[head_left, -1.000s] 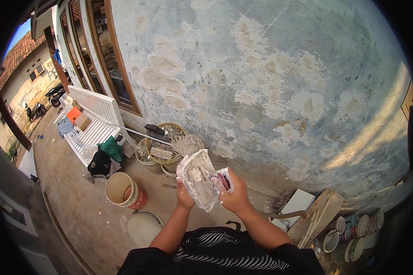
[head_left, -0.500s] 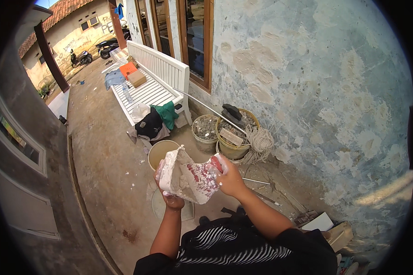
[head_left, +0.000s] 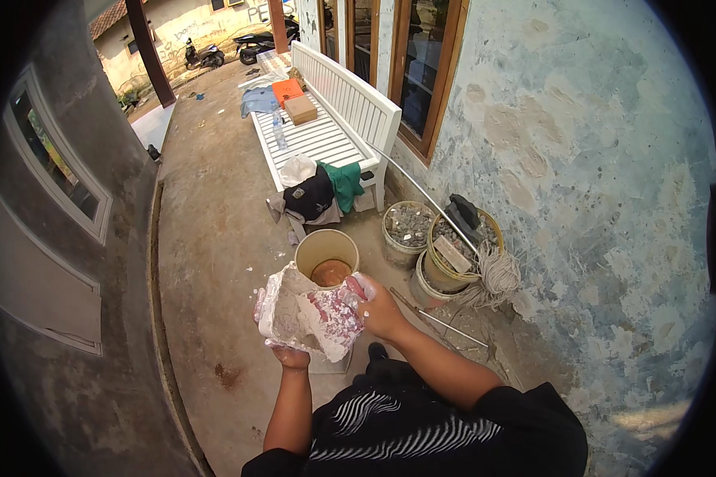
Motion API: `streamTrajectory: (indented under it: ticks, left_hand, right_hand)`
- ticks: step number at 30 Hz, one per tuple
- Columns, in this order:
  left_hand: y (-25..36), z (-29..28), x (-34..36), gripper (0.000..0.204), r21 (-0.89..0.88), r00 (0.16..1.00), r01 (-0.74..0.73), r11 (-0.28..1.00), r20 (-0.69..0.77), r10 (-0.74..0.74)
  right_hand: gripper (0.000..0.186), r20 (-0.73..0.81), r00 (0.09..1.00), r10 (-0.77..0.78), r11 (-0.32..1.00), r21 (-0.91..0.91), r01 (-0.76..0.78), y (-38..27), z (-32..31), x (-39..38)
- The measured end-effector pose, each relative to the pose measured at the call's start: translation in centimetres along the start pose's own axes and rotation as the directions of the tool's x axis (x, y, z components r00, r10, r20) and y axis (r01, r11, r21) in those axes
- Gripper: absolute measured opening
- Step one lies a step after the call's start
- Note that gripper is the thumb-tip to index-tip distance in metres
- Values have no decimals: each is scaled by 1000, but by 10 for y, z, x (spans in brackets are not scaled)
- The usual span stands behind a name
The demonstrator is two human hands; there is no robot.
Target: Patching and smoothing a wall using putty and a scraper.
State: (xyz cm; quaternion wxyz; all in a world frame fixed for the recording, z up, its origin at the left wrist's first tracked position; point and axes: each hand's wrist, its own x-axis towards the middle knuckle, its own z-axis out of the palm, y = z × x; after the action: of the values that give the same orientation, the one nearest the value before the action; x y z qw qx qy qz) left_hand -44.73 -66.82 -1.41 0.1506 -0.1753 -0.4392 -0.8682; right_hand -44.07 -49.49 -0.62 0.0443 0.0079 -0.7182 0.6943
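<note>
My left hand (head_left: 288, 355) grips a plaster-crusted trough (head_left: 275, 306) from its left side and underneath. Greyish-white putty coats the inside of this trough. Closed round the red grip of a wide red scraper (head_left: 340, 312) is my right hand (head_left: 380, 308). The scraper's blade is smeared white and meets the right side of the trough; the exact contact is hidden by putty. Just beyond my hands stands a cream bucket (head_left: 326, 240) with something reddish-brown at its bottom. A pale flat-edged container (head_left: 332, 367) shows partly beneath the trough.
Rubble-filled buckets (head_left: 406, 230) stand by the peeling blue wall (head_left: 581, 199), with a string mop (head_left: 499, 274) lying across them. A white slatted bench (head_left: 350, 91) holds clothes, boxes and a bottle. To the left runs a grey wall (head_left: 123, 246) with a window.
My view has turned left, so the bench and buckets sit further right. The trough and scraper stay together in my hands, and more of the cream bucket's inside shows.
</note>
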Motion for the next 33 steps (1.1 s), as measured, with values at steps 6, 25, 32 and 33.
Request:
streamTrajectory:
  ticks: [6,25,32,33]
  left_hand:
    - [-39,8,24,89,-19,1000,-1,1000,19,2]
    - [-72,-26,33,89,-3,959,121,993,-258,-117]
    - [-59,-50,38,76,-82,928,69,994,-361,-94]
    - [-54,-59,39,74,-163,925,69,984,-358,-125]
  right_hand:
    - [20,-25,993,118,949,299,-105,-2,-17,29]
    - [29,160,986,47,993,102,-64,11,-1,120]
    - [34,240,965,-102,990,-74,123,1,25,141]
    - [35,237,957,-165,974,-112,195,-3,31,142]
